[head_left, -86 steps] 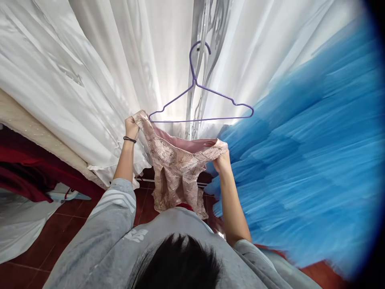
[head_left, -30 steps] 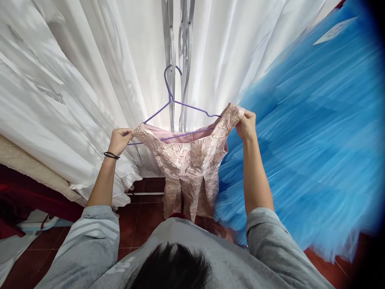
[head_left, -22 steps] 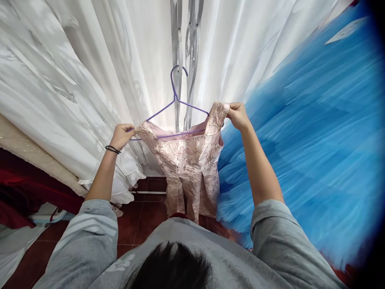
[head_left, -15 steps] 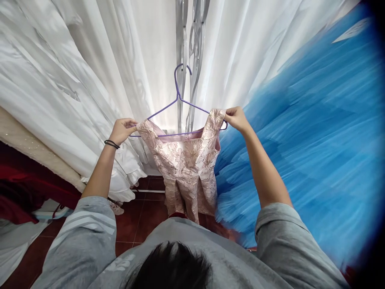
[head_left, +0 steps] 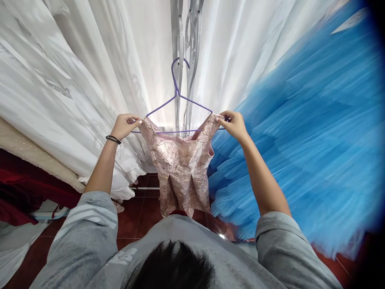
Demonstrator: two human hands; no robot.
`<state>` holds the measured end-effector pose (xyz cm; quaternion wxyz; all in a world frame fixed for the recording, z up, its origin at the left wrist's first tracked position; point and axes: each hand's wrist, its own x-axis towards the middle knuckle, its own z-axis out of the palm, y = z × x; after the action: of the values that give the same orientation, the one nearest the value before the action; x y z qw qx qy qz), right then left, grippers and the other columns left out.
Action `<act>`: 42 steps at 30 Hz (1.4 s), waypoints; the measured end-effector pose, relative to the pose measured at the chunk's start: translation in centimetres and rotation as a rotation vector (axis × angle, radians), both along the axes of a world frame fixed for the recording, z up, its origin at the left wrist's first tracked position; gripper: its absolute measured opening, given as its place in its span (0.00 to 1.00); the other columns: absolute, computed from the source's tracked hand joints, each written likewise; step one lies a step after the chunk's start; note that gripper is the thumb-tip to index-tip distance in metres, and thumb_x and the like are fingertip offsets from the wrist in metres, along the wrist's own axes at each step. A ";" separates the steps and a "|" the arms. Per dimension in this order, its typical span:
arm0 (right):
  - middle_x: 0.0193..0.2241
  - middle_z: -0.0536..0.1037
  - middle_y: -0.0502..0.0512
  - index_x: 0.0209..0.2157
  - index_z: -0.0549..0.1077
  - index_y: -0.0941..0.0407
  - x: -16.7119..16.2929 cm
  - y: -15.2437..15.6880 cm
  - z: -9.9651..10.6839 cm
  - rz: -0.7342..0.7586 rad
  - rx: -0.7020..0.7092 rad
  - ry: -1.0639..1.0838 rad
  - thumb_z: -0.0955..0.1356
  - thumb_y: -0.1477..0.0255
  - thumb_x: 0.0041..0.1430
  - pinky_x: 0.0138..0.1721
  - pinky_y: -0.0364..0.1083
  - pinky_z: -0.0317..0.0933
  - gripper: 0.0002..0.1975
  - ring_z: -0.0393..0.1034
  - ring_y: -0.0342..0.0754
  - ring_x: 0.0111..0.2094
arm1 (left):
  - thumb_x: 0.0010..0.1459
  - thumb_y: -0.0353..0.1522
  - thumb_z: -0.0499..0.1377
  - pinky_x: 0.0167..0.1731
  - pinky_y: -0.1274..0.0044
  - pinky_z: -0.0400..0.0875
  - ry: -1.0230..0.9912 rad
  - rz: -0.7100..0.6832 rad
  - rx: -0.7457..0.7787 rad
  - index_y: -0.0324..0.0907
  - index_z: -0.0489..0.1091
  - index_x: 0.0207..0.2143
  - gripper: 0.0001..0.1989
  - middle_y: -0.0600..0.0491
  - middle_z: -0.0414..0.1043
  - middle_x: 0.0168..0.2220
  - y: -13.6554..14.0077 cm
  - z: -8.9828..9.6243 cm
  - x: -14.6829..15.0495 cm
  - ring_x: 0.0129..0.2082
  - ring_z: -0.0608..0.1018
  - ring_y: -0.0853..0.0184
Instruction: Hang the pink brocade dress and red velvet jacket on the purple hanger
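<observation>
A pink dress (head_left: 180,156) with a shiny floral pattern hangs in front of me on a purple hanger (head_left: 177,93). The hanger's hook lies over or in front of a grey scrolled metal frame (head_left: 192,36); I cannot tell whether it is hooked there. My left hand (head_left: 125,125) pinches the dress's left shoulder strap beside the hanger's end. On the other side my right hand (head_left: 231,123) is closed on the right strap, thumb in front. The hanger's right tip is partly hidden behind those fingers.
White gowns (head_left: 75,80) hang along the left, with a beige sparkly garment (head_left: 36,156) and dark red cloth (head_left: 18,180) below. A wide blue tulle dress (head_left: 300,132) fills the right. Dark red floor tiles (head_left: 129,218) show underneath.
The right strap has come down and outward along the hanger's arm, with my right hand now gripping it from the front. Dress and hanger appear slightly further left and higher.
</observation>
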<state>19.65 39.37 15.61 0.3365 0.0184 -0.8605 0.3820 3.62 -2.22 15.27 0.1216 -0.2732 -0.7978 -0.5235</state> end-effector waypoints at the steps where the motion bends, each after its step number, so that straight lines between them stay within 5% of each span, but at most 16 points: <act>1: 0.20 0.71 0.49 0.26 0.77 0.57 -0.1 -0.3 -0.4 -0.023 -0.018 0.021 0.72 0.65 0.50 0.27 0.43 0.56 0.09 0.59 0.41 0.23 | 0.41 0.39 0.69 0.28 0.79 0.67 0.033 0.019 -0.005 0.38 0.77 0.27 0.14 0.52 0.74 0.25 0.1 0.2 -0.1 0.25 0.70 0.71; 5: 0.20 0.70 0.48 0.26 0.75 0.57 -0.4 -0.8 -1.9 0.062 -0.216 0.038 0.74 0.56 0.47 0.27 0.43 0.58 0.17 0.62 0.42 0.24 | 0.49 0.39 0.65 0.31 0.79 0.68 0.176 0.077 0.113 0.38 0.75 0.28 0.12 0.53 0.72 0.26 0.6 1.6 -0.1 0.27 0.71 0.71; 9: 0.20 0.69 0.48 0.25 0.75 0.56 -0.5 -0.9 -3.4 0.173 -0.446 0.070 0.75 0.45 0.41 0.27 0.43 0.61 0.27 0.61 0.41 0.23 | 0.51 0.37 0.64 0.36 0.77 0.69 0.226 0.053 -0.076 0.38 0.75 0.31 0.11 0.52 0.74 0.31 0.9 2.2 -0.5 0.31 0.74 0.69; 14: 0.19 0.68 0.46 0.25 0.75 0.56 -0.5 -1.2 -4.0 0.202 -0.525 0.068 0.76 0.44 0.38 0.28 0.43 0.64 0.28 0.61 0.40 0.23 | 0.55 0.34 0.59 0.53 0.70 0.68 0.256 0.041 -0.226 0.40 0.75 0.47 0.18 0.45 0.74 0.52 0.5 -0.5 -2.8 0.49 0.75 0.60; 18: 0.21 0.70 0.47 0.27 0.76 0.56 -0.6 -1.3 -3.8 0.170 -0.485 0.057 0.76 0.47 0.41 0.29 0.44 0.66 0.26 0.64 0.41 0.25 | 0.55 0.33 0.58 0.61 0.66 0.59 0.293 0.060 -0.246 0.41 0.74 0.50 0.19 0.46 0.74 0.50 0.8 -1.9 -4.7 0.53 0.72 0.59; 23: 0.23 0.73 0.49 0.29 0.79 0.56 -0.6 -0.7 -2.9 0.027 -0.310 0.117 0.74 0.55 0.47 0.30 0.45 0.66 0.18 0.64 0.43 0.27 | 0.54 0.33 0.60 0.46 0.72 0.66 0.253 0.047 -0.226 0.40 0.75 0.32 0.06 0.51 0.71 0.31 0.8 -0.5 -4.2 0.35 0.72 0.64; 29: 0.23 0.71 0.49 0.29 0.78 0.55 -0.6 0.4 -1.0 0.073 -0.327 0.172 0.75 0.55 0.47 0.31 0.45 0.65 0.17 0.63 0.44 0.27 | 0.55 0.34 0.62 0.36 0.78 0.64 0.276 0.050 -0.069 0.39 0.71 0.29 0.06 0.54 0.67 0.30 0.2 1.5 -0.3 0.31 0.68 0.69; 42: 0.22 0.65 0.46 0.33 0.75 0.57 -1.3 0.1 -3.9 -0.003 -0.213 0.072 0.71 0.55 0.53 0.25 0.42 0.62 0.18 0.60 0.41 0.23 | 0.55 0.35 0.61 0.29 0.79 0.59 0.184 0.092 -0.074 0.39 0.73 0.30 0.08 0.56 0.67 0.26 1.4 -0.6 0.6 0.25 0.63 0.72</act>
<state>18.35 39.47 11.71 0.3678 -0.0050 -0.8024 0.4700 4.20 -0.86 14.70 0.2082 -0.2876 -0.8136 -0.4604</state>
